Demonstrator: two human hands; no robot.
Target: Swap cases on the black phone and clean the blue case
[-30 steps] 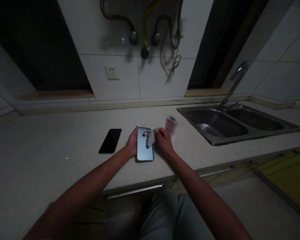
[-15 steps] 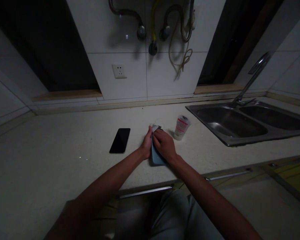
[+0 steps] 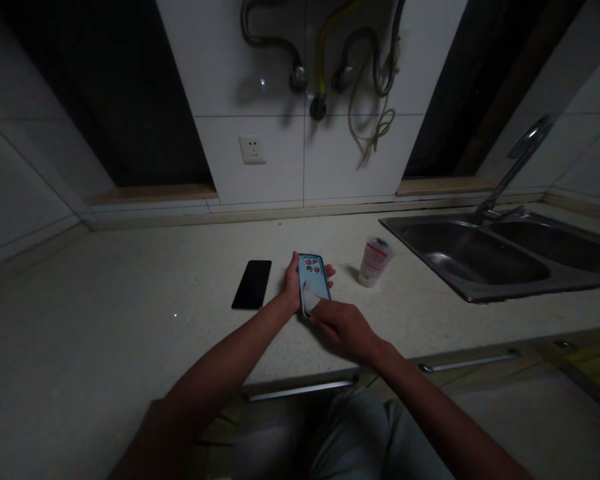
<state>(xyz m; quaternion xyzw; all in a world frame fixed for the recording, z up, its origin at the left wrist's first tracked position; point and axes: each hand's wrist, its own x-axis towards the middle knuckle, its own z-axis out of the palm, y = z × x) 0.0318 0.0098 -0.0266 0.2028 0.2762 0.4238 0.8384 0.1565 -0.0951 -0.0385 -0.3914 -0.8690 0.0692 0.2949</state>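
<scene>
A pale wipe point(image 3: 309, 298) is pinched by the right hand point(image 3: 345, 325) over the near end of the blue case point(image 3: 320, 285), which is gripped by the left hand point(image 3: 293, 283) right of the phone point(image 3: 253, 285). The case could be dislodged if pressed unevenly.

The case point(image 3: 321, 284) is looking like smooth plastic, the wipe point(image 3: 310, 298) like matt paper or cloth; the phone point(image 3: 253, 285) is appearing glassy, the metal sink point(image 3: 460, 259) gleaming.

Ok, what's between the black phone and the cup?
The head view shows the left hand holding a blue case between phone and cup, and the right hand holding a pale cloth against the case.
</scene>
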